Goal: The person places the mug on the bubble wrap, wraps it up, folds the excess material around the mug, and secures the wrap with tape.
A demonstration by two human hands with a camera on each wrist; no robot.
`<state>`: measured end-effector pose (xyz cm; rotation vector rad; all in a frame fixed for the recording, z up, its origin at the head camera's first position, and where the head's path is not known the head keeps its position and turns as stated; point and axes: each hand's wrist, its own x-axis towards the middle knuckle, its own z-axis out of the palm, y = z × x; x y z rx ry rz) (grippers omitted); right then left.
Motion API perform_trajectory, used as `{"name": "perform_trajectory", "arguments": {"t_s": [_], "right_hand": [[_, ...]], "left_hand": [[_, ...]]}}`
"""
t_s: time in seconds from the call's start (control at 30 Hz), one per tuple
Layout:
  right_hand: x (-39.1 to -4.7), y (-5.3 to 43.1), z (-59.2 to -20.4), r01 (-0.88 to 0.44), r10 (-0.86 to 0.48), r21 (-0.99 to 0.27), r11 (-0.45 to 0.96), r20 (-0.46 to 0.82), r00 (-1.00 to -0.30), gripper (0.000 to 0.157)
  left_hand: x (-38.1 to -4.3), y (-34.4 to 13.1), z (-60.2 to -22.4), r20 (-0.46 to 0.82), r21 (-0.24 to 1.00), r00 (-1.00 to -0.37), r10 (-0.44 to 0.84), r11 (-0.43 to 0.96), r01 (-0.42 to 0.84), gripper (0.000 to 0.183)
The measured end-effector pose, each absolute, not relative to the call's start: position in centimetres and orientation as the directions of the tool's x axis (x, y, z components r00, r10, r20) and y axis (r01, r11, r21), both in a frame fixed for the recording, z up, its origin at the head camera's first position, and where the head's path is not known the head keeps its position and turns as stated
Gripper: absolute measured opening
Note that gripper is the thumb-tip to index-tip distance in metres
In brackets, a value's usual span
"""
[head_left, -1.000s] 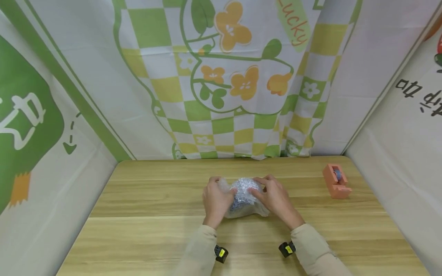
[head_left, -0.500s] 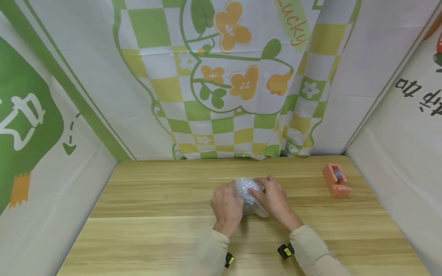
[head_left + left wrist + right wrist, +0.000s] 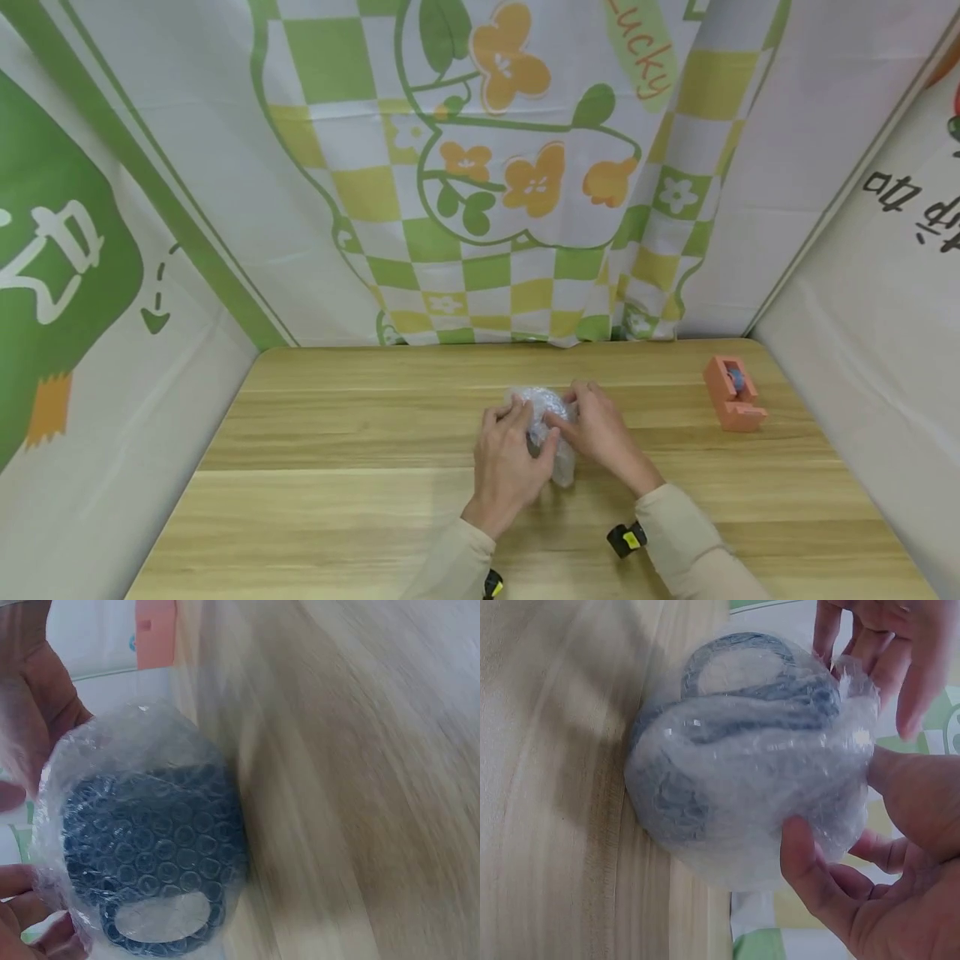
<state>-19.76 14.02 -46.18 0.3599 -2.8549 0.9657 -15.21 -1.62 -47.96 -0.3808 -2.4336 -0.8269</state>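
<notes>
A dark mug [image 3: 161,825] wrapped in clear bubble wrap [image 3: 780,772] lies on the wooden table between the two hands. Its looped handle [image 3: 694,671] shows through the plastic. My left hand [image 3: 510,467] rests its fingers on the left and top of the wrap, its thumb stretched away from the fingers. From the right, my right hand [image 3: 607,429] holds the wrapped mug, thumb [image 3: 802,847] against the plastic and fingers around its far side. A loose end of the wrap hangs at the near side. The hands partly hide the mug in the head view.
An orange tape dispenser [image 3: 733,393] with a blue roll stands at the right rear of the table [image 3: 337,433]. A checked, flowered cloth [image 3: 495,275] hangs behind the table. Printed fabric walls close off both sides.
My left hand has come right from the mug's left side, bringing the left part of the bubble wrap over it, and its fingers have since spread. My right hand stays nearly in place.
</notes>
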Motion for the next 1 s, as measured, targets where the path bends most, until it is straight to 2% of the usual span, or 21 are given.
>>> {"name": "perform_trajectory", "arguments": {"t_s": [0.17, 0.4, 0.5, 0.63, 0.73, 0.87, 1.0], "right_hand": [[-19.9, 14.7, -46.2, -0.244, -0.220, -0.651, 0.719, 0.120, -0.968, 0.033], [-20.3, 16.3, -45.5, -0.163, -0.359, -0.847, 0.506, -0.036, -0.933, 0.033], [-20.4, 16.7, -45.4, -0.210, -0.382, -0.825, 0.524, -0.007, -0.924, 0.036], [-20.6, 16.8, -45.5, -0.342, -0.413, -0.752, 0.564, 0.102, -0.905, 0.053], [-20.7, 16.8, -45.5, -0.441, -0.471, -0.710, 0.550, 0.172, -0.865, 0.063], [-21.0, 16.8, -45.5, -0.528, -0.566, -0.660, 0.534, 0.185, -0.803, 0.064], [-21.3, 16.8, -45.6, -0.545, -0.604, -0.630, 0.553, 0.148, -0.783, 0.063]], "left_hand": [[-15.6, -2.3, -48.5, 0.557, 0.499, -0.823, 0.115, 0.745, 0.442, 0.051], [-16.2, -3.5, -48.5, 0.507, 0.549, -0.842, 0.183, 0.685, 0.479, 0.043], [-16.6, -4.2, -48.4, 0.500, 0.547, -0.834, 0.233, 0.661, 0.513, 0.042], [-17.3, -5.3, -48.2, 0.467, 0.552, -0.825, 0.318, 0.625, 0.552, 0.041], [-17.7, -6.0, -48.3, 0.426, 0.568, -0.824, 0.374, 0.598, 0.565, 0.041], [-18.2, -6.9, -48.6, 0.378, 0.612, -0.826, 0.418, 0.557, 0.561, 0.039], [-18.6, -7.6, -48.6, 0.358, 0.637, -0.818, 0.449, 0.523, 0.566, 0.037]]}}
